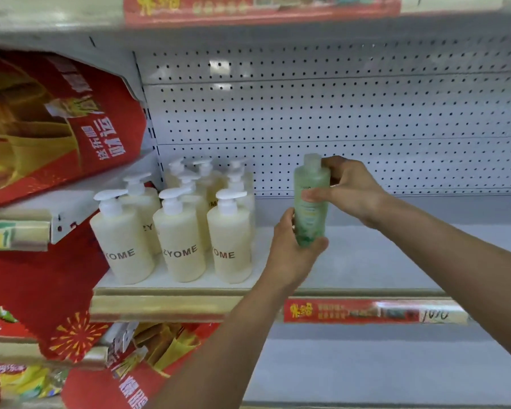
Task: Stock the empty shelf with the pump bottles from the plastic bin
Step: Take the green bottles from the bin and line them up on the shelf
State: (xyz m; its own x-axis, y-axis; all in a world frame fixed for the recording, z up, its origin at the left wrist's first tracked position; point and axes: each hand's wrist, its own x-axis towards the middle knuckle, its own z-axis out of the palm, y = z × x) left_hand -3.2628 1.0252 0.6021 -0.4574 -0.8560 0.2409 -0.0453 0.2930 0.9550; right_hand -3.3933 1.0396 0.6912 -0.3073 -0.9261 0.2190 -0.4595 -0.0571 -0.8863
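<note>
Fingers (285, 219) of the left hand (292, 252) wrap the base of a green bottle (311, 208); the right hand (354, 190) pinches it near the cap. At far left hangs a red banner (56, 122). Beside it, cream pump bottles (177, 231) stand in rows on the shelf (396, 261). The green bottle is upright just right of them.

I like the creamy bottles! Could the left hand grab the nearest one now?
Probably not yet: the left hand holds the green bottle. Nothing stands between it and the nearest cream bottle, though.
</note>
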